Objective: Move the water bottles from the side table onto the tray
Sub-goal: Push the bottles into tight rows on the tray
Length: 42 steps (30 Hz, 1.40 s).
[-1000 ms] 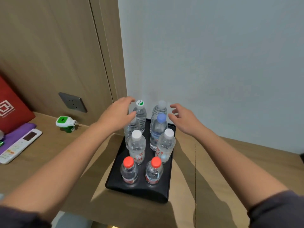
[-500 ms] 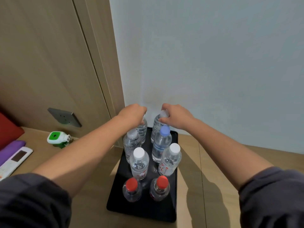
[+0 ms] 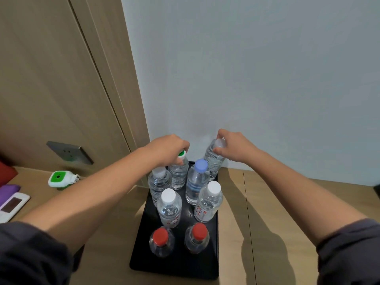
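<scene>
At tray's [image 3: 144, 233] far end, right hand [image 3: 236, 147] tilting bottle [image 3: 213, 161] rightward

head camera looks forward and down, close over the tray [image 3: 141, 262] of bottles.

Even, soft indoor light; forearm shadows fall rightward on the light wooden tabletop [image 3: 267, 202]; wide-angle bending at edges.
</scene>
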Each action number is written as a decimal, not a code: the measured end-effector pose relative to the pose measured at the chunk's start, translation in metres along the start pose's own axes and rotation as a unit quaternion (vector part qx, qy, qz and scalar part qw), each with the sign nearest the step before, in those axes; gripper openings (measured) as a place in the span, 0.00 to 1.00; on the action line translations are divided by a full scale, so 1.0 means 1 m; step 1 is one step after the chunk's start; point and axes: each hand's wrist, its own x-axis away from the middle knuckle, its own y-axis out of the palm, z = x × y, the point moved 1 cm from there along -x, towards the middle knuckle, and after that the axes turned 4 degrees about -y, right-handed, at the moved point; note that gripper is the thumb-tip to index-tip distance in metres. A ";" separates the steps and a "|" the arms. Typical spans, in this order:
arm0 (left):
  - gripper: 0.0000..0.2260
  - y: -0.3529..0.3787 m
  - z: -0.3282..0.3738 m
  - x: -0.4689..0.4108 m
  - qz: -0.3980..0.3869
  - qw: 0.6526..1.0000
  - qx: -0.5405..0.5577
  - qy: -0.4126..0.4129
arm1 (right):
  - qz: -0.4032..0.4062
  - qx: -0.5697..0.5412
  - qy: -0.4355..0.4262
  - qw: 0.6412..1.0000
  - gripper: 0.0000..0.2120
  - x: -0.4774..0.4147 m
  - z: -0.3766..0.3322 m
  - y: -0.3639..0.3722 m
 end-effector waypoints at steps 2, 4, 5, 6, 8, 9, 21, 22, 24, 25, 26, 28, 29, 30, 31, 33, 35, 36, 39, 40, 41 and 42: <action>0.14 0.001 0.000 0.003 -0.003 1.000 0.002 0.001 | -0.003 0.008 0.000 1.000 0.14 0.000 -0.001 0.001; 0.14 0.001 -0.002 0.007 -0.009 1.000 0.014 -0.003 | -0.006 0.019 0.003 1.000 0.15 -0.001 -0.005 0.003; 0.15 0.001 -0.003 0.008 -0.011 1.000 0.023 -0.007 | -0.008 0.023 0.006 1.000 0.15 -0.001 -0.006 0.004; 0.15 0.000 -0.003 0.009 -0.012 0.999 0.030 -0.013 | -0.012 0.025 0.010 1.000 0.14 -0.001 -0.008 0.004; 0.17 -0.003 -0.003 0.011 -0.014 0.999 0.041 -0.026 | -0.020 0.026 0.016 0.999 0.12 -0.001 -0.009 0.005; 0.19 -0.003 -0.003 0.011 -0.020 0.998 0.053 -0.037 | -0.024 0.027 0.018 0.999 0.11 -0.001 -0.009 0.005; 0.21 -0.015 -0.012 0.044 -0.202 0.973 -0.033 -0.104 | -0.020 0.019 0.030 0.999 0.10 0.005 -0.013 0.010; 0.20 -0.016 -0.009 0.046 -0.186 0.977 -0.044 -0.097 | -0.022 0.017 0.032 0.999 0.09 0.005 -0.013 0.010; 0.16 -0.019 -0.004 0.049 -0.155 0.982 -0.053 -0.093 | -0.024 0.015 0.035 0.999 0.09 0.006 -0.012 0.010; 0.15 -0.021 -0.002 0.049 -0.148 0.982 -0.057 -0.098 | -0.024 0.012 0.035 0.999 0.09 0.006 -0.012 0.011; 0.14 -0.023 -0.002 0.050 -0.146 0.981 -0.065 -0.109 | -0.024 0.009 0.035 0.999 0.09 0.006 -0.011 0.011; 0.12 -0.025 0.000 0.049 -0.153 0.976 -0.084 -0.134 | -0.025 0.006 0.035 0.999 0.09 0.006 -0.011 0.011; 0.11 -0.025 0.000 0.047 -0.159 0.972 -0.092 -0.146 | -0.026 0.003 0.037 0.999 0.09 0.006 -0.011 0.011; 0.09 -0.024 0.001 0.044 -0.166 0.968 -0.099 -0.158 | -0.025 0.001 0.038 0.999 0.10 0.007 -0.011 0.012; 0.08 -0.025 0.003 0.041 -0.169 0.966 -0.099 -0.168 | -0.025 -0.002 0.040 0.999 0.12 0.007 -0.012 0.012; 0.10 -0.030 0.005 0.035 -0.160 0.965 -0.083 -0.193 | -0.024 -0.005 0.042 0.999 0.14 0.007 -0.012 0.013; 0.11 -0.037 0.008 0.030 -0.145 0.965 -0.069 -0.209 | -0.023 -0.006 0.042 0.999 0.15 0.007 -0.011 0.013; 0.11 -0.039 0.009 0.028 -0.140 0.964 -0.067 -0.213 | -0.022 -0.007 0.043 0.999 0.15 0.006 -0.011 0.013; 0.13 -0.045 0.012 0.019 -0.122 0.967 -0.073 -0.211 | -0.021 -0.010 0.048 0.999 0.15 0.005 -0.009 0.014; 0.14 -0.045 0.011 0.014 -0.119 0.968 -0.074 -0.210 | -0.022 -0.014 0.050 0.998 0.15 0.005 -0.009 0.014; 0.13 -0.045 0.009 0.010 -0.117 0.968 -0.076 -0.209 | -0.023 -0.018 0.051 0.998 0.14 0.005 -0.009 0.014; 0.12 -0.045 0.006 0.004 -0.115 0.968 -0.077 -0.210 | -0.024 -0.022 0.051 0.998 0.13 0.005 -0.009 0.014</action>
